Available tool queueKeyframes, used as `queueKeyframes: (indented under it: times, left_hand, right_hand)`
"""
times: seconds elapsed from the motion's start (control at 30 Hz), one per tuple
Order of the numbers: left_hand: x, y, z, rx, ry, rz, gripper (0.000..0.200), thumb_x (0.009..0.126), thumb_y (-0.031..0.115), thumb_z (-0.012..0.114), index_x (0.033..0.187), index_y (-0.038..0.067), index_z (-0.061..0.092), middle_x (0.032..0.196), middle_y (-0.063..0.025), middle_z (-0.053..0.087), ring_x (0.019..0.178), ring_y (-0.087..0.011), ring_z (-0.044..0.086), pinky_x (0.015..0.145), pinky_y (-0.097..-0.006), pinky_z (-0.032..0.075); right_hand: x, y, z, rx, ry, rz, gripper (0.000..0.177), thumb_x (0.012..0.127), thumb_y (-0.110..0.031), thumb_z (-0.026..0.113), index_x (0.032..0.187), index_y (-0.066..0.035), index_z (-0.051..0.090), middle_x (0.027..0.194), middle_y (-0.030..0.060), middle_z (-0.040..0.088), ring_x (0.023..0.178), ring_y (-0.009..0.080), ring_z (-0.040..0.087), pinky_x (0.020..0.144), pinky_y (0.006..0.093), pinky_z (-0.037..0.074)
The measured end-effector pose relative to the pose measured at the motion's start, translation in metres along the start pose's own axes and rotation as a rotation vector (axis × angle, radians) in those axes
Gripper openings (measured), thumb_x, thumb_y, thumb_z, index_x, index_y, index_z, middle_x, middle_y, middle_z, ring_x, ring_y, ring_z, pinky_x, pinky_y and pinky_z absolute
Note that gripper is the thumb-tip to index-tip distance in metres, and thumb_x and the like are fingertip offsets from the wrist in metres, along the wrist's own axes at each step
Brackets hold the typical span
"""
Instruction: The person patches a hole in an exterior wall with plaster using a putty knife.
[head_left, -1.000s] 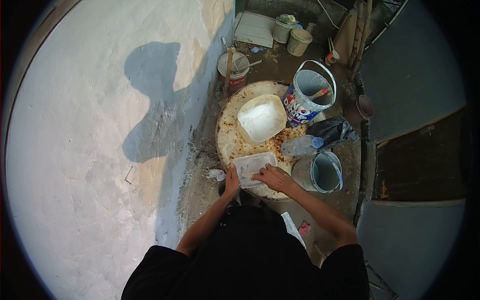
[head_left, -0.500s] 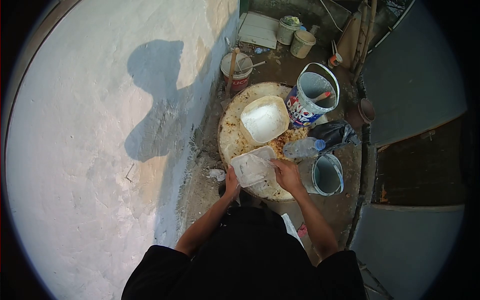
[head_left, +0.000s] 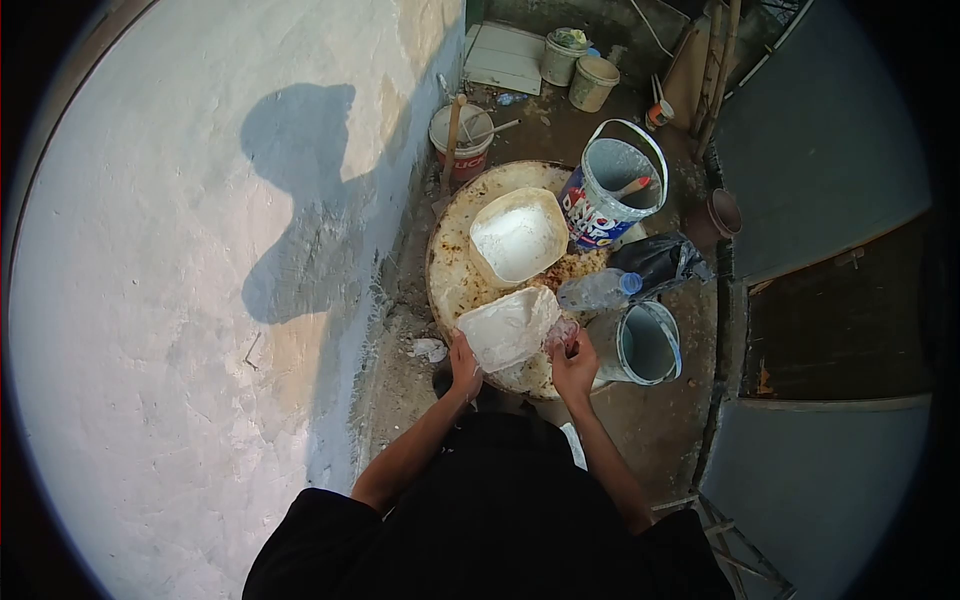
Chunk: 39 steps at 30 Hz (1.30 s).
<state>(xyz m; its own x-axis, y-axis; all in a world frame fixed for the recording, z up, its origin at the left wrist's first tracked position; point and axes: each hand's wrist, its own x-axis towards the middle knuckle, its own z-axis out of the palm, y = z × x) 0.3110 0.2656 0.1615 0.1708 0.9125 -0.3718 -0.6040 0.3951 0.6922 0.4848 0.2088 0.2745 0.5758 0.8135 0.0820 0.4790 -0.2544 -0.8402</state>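
My left hand (head_left: 465,370) is closed on the near left side of a shallow whitish plastic tub (head_left: 503,330), coated inside with white residue. My right hand (head_left: 574,372) pinches a small pinkish, see-through piece (head_left: 563,334) at the tub's right edge; I cannot tell what kind of thing it is. Just beyond the tub, a larger cream basin (head_left: 478,262) with white paste (head_left: 520,243) in it sits on a stained round tabletop (head_left: 447,285). A clear bottle with a blue cap (head_left: 595,290) lies to the right of the tub.
A tall paint bucket (head_left: 592,215) holding a red-tipped brush stands at the back right, near a black plastic bag (head_left: 650,262). A grey bucket (head_left: 640,350) is at the right. The patched wall (head_left: 180,300) rises on the left, with a red-and-white bucket (head_left: 466,155) beside it.
My right hand has turned and drawn slightly down, bringing the pinkish piece from inside the tub to its right edge. The tub is tilted a little differently in my left hand.
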Motion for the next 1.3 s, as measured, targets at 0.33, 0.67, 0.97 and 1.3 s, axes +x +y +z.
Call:
queueKeyframes:
  times: [0.33,0.67,0.97,1.3]
  left_hand:
    - [-0.003,0.003,0.003,0.003,-0.058,0.071,0.06,0.103,0.049,0.029,0.13,-0.003,0.043,0.125,-0.012,0.053,0.116,-0.0194,0.052,0.101,-0.0342,0.041]
    - [-0.002,0.003,0.001,0.019,-0.005,0.049,0.056,0.104,0.045,0.029,0.13,-0.003,0.044,0.124,-0.0111,0.053,0.113,-0.0178,0.052,0.1,-0.0328,0.041]
    - [-0.004,0.004,0.003,0.051,0.051,0.07,0.056,0.105,0.043,0.029,0.13,-0.005,0.044,0.124,-0.0118,0.052,0.114,-0.0178,0.051,0.1,-0.032,0.039]
    - [-0.003,0.0,0.002,0.145,0.037,0.101,0.056,0.105,0.043,0.029,0.131,-0.005,0.044,0.125,-0.0116,0.051,0.113,-0.0174,0.05,0.1,-0.0318,0.039]
  right_hand:
    - [-0.015,-0.015,0.015,0.214,0.012,0.113,0.014,0.086,0.0,0.062,0.099,0.001,0.057,0.075,0.0033,0.061,0.065,0.0088,0.055,0.059,0.0253,0.044]
    - [-0.023,-0.015,0.028,0.258,-0.043,0.124,0.014,0.086,0.001,0.061,0.099,0.0,0.056,0.078,0.0034,0.06,0.072,0.0079,0.058,0.064,0.0239,0.045]
    - [-0.026,-0.016,0.032,0.259,-0.007,0.179,0.017,0.085,0.002,0.06,0.101,0.001,0.057,0.083,0.0046,0.063,0.074,0.009,0.059,0.067,0.0243,0.047]
    - [-0.032,-0.012,0.037,0.307,-0.01,0.23,0.019,0.085,0.004,0.06,0.104,0.001,0.057,0.083,0.0043,0.063,0.072,0.0093,0.06,0.065,0.0245,0.048]
